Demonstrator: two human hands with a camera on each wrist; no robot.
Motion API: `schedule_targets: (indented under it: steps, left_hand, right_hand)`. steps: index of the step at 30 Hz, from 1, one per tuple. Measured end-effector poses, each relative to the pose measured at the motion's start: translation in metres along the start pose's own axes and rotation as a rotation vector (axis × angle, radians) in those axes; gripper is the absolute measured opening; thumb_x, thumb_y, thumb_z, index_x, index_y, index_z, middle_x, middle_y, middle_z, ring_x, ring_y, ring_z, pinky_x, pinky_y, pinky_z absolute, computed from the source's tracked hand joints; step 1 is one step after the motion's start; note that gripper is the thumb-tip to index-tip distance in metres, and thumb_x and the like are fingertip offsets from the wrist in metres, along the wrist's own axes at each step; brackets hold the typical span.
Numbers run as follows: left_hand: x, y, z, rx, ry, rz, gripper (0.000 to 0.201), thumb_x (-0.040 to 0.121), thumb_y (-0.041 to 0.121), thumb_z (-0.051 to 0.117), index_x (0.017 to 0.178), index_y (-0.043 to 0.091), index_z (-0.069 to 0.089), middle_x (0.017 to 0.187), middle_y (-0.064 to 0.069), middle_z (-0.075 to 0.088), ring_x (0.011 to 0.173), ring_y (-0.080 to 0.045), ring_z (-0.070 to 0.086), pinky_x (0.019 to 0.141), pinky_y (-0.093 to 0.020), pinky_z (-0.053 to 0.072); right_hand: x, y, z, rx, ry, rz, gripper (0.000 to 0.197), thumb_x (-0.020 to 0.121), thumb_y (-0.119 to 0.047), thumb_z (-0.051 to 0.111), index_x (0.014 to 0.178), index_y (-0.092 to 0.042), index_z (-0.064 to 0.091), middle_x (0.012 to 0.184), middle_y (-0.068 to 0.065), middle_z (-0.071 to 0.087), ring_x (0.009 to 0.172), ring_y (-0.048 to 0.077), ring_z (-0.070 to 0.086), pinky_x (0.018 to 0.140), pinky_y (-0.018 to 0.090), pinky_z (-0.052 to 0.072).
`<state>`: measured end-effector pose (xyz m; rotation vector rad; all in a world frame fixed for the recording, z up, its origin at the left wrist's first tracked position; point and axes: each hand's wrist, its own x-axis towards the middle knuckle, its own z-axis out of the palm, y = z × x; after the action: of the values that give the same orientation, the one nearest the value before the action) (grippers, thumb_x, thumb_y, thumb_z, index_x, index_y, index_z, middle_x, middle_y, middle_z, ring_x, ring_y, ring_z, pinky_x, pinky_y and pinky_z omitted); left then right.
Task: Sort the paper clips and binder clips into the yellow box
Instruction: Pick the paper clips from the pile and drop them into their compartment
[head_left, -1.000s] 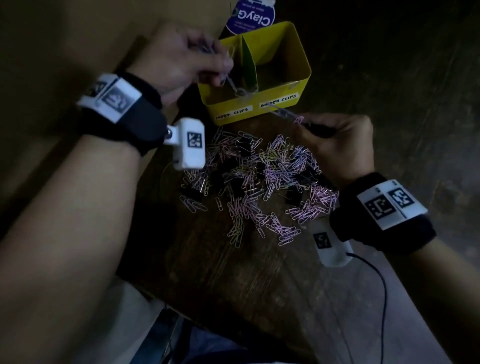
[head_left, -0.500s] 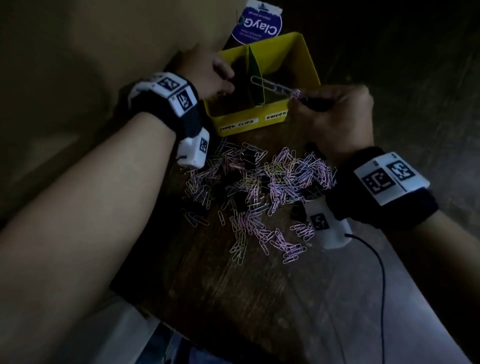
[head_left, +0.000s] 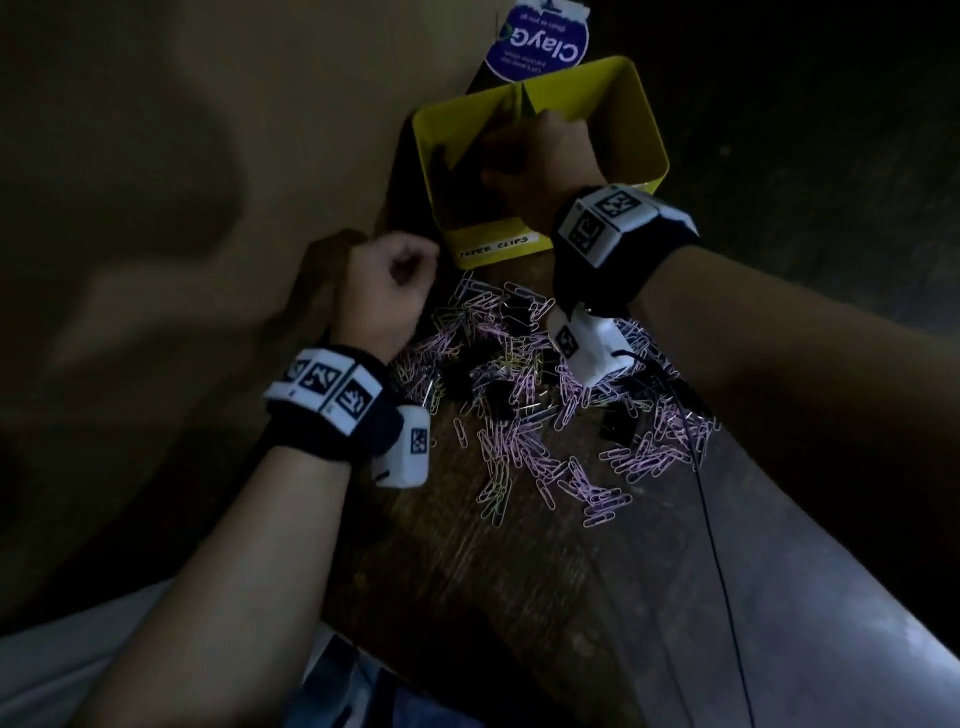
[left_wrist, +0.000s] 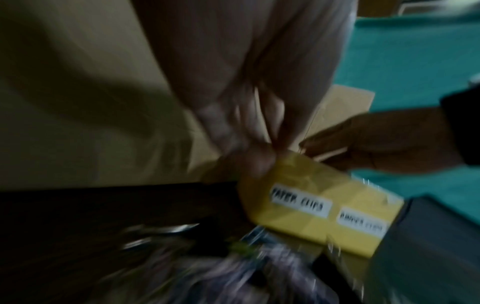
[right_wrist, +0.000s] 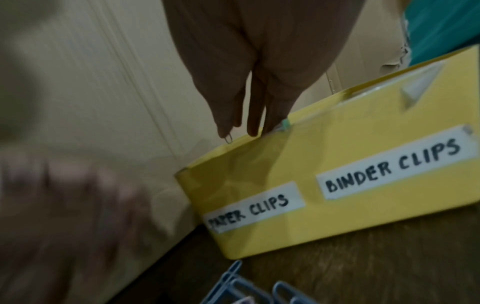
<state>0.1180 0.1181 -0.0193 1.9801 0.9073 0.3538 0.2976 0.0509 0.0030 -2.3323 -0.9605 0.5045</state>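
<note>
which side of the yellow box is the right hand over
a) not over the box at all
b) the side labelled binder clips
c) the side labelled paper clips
c: in the head view the right hand reaches over the yellow box above the paper clips label, and the right wrist view shows a paper clip sticking out below its fingers at that end.

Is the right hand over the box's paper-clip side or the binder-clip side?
Paper-clip side: the right hand reaches into the yellow box left of the divider, above the PAPER CLIPS label.
</note>
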Motion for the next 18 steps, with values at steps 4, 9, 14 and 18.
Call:
schedule_targets:
  steps: [4,9,14,18]
  left_hand:
    - [-0.043,-0.022,0.007,0.322,-0.223,-0.157,0.020,0.082,0.021,0.067,0.102,0.022,0.066,0.105,-0.001,0.065,0.095,-0.016,0.061,0.082,-0.029,0.048]
    - [-0.068,-0.035,0.008,0.640,-0.296,-0.290,0.046,0.077,0.034,0.070,0.118,0.020,0.054,0.127,-0.018,0.043,0.120,-0.037,0.042,0.099,-0.047,0.041]
    - [-0.077,-0.033,0.017,0.626,-0.272,-0.241,0.041,0.085,0.016,0.061,0.124,0.017,0.049,0.131,-0.016,0.042,0.120,-0.037,0.044,0.099,-0.045,0.039]
    - [-0.078,-0.031,0.009,0.552,-0.244,-0.233,0.040,0.083,0.015,0.063,0.122,0.022,0.055,0.133,-0.009,0.039,0.120,-0.031,0.045,0.101,-0.041,0.040]
  right_hand:
    - [-0.031,-0.002,0.004,0.067,0.129,-0.195,0.031,0.085,-0.024,0.058,0.114,-0.018,0.067,0.115,0.004,0.067,0.104,0.017,0.063,0.090,0.018,0.043]
    - [-0.100,0.008,0.033,0.134,0.158,-0.394,0.022,0.079,-0.007,0.063,0.100,-0.010,0.070,0.105,0.011,0.065,0.090,0.014,0.060,0.078,0.015,0.041]
    - [-0.147,0.019,0.073,-0.070,-0.239,-0.396,0.042,0.081,-0.011,0.063,0.122,-0.018,0.059,0.129,0.011,0.053,0.122,0.031,0.045,0.099,0.045,0.043]
    - [-0.158,0.024,0.086,-0.360,-0.434,-0.336,0.059,0.088,-0.030,0.055,0.142,-0.024,0.032,0.149,0.003,0.030,0.139,0.029,0.019,0.112,0.047,0.022]
